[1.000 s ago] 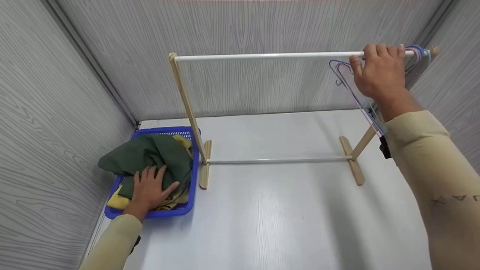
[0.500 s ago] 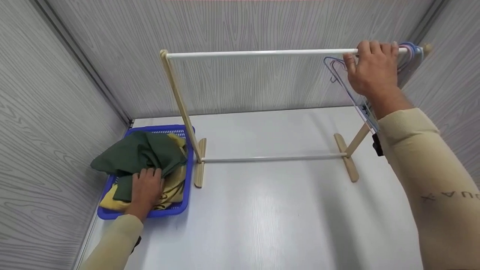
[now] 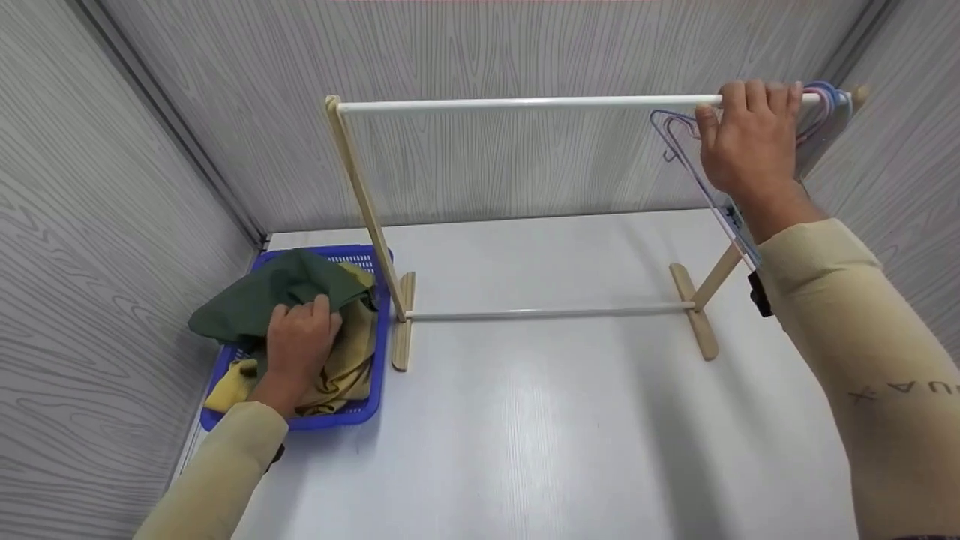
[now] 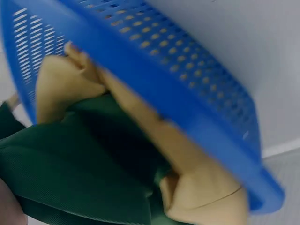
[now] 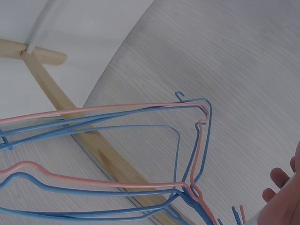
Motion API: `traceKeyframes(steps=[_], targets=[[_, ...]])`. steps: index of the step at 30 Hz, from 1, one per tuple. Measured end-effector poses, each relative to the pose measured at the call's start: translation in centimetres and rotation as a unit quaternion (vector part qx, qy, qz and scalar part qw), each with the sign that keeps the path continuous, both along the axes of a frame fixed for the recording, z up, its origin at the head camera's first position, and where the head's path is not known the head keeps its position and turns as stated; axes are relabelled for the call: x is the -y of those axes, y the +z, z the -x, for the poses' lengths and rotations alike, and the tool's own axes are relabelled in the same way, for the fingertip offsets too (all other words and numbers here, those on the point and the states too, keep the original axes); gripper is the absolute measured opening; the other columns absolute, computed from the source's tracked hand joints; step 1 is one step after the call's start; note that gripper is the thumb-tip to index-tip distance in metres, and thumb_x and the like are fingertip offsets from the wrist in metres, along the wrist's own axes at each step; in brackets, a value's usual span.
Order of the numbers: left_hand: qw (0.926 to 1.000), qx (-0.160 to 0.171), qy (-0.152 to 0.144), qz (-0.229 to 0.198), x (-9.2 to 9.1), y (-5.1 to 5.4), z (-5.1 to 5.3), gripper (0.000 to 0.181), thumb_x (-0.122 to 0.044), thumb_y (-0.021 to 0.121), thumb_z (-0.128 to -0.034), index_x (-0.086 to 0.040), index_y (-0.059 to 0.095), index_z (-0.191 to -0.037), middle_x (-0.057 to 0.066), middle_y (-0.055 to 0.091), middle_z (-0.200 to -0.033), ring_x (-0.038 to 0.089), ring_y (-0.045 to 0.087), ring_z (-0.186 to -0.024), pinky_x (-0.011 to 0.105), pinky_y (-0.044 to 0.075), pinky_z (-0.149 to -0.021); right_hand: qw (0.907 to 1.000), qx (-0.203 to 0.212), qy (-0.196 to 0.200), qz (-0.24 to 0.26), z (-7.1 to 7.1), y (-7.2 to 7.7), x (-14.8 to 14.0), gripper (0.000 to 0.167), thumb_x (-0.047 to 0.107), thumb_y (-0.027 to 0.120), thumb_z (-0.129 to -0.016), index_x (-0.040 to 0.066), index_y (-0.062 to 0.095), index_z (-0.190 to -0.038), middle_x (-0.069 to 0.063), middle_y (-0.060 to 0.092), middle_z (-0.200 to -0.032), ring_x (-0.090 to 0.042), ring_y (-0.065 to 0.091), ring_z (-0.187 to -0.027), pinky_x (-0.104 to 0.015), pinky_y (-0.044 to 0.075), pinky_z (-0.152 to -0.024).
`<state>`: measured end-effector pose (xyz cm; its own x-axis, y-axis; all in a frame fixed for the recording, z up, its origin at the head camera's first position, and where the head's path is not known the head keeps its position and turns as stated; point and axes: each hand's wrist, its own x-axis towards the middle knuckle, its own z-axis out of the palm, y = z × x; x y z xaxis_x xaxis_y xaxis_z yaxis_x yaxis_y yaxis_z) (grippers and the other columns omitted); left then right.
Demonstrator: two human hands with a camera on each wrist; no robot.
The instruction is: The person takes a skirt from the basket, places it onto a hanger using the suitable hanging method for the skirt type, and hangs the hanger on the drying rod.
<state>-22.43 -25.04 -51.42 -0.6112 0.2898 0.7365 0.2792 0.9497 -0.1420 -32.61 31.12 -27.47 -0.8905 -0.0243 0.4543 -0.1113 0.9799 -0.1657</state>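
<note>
At the left, my left hand [image 3: 298, 346] has its fingers curled into the dark green cloth [image 3: 255, 296], which lies over yellow cloth [image 3: 352, 360] in a blue basket [image 3: 379, 390]. The left wrist view shows the green cloth [image 4: 79, 159] bunched beside the yellow one [image 4: 206, 187]; only a bit of the hand shows at its edge. My right hand [image 3: 756, 142] grips the white top bar [image 3: 525, 103] of a wooden rack near its right end. Blue and pink hangers [image 3: 825, 97] hang there, seen closer in the right wrist view as thin hangers [image 5: 117, 186].
The rack's left post [image 3: 364, 202] stands right beside the basket. A lower white rod [image 3: 547, 313] joins its wooden feet [image 3: 703, 330] on the white table [image 3: 510, 435]. Grey wood-grain walls [image 3: 480, 165] enclose the back and both sides.
My left hand's spread fingers have curled into the green cloth, and the hand has moved slightly up with it, uncovering more yellow cloth. The right hand still grips the bar.
</note>
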Motion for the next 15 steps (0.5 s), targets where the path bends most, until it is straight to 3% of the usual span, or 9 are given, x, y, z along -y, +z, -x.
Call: traceKeyframes(steps=[5, 8, 11, 15], targets=[[0.9995, -0.008, -0.028, 0.014, -1.1, 2.2, 0.5, 0.03, -0.015, 0.058, -0.0937, -0.002, 0.044, -0.071, 0.009, 0.034, -0.05, 0.024, 0.033, -0.042, 0.036, 0.023, -0.05, 0.9999, -0.008, -0.003, 0.015, -0.2, -0.5, 0.2, 0.057, 0.043, 0.022, -0.108, 0.001, 0.034, -0.146, -0.023, 0.031, -0.155, -0.034, 0.008, -0.154, -0.05, -0.007, -0.122], [0.9987, 0.001, -0.043, 0.029, -1.6, 3.3, 0.8, 0.033, -0.018, 0.062, -0.0936, -0.001, 0.044, -0.072, 0.008, 0.034, -0.051, 0.024, 0.033, -0.043, 0.036, 0.024, -0.049, 0.9991, -0.036, 0.004, 0.021, 0.0, -0.9, 0.5, 0.056, 0.041, 0.027, -0.108, 0.003, 0.034, -0.148, -0.018, 0.032, -0.157, -0.03, 0.011, -0.155, -0.047, -0.005, -0.123], [0.9975, -0.003, -0.053, 0.047, -2.1, 4.1, 1.2, 0.034, -0.019, 0.065, -0.0931, -0.001, 0.044, -0.073, 0.008, 0.035, -0.051, 0.024, 0.034, -0.044, 0.036, 0.024, -0.049, 0.9947, -0.098, 0.026, 0.018, 0.0, -1.4, 0.7, 0.051, 0.036, 0.037, -0.107, 0.001, 0.042, -0.145, -0.017, 0.04, -0.153, -0.03, 0.023, -0.151, -0.046, 0.006, -0.124], [0.9958, -0.01, -0.063, 0.065, -2.9, 5.1, 1.8, 0.033, -0.02, 0.068, -0.0914, -0.002, 0.047, -0.074, 0.009, 0.039, -0.051, 0.024, 0.036, -0.045, 0.037, 0.027, -0.048, 0.9813, -0.181, 0.065, -0.016, -0.4, -1.7, 0.9, 0.042, 0.026, 0.049, -0.103, -0.001, 0.052, -0.135, -0.018, 0.046, -0.146, -0.035, 0.035, -0.14, -0.049, 0.026, -0.117]])
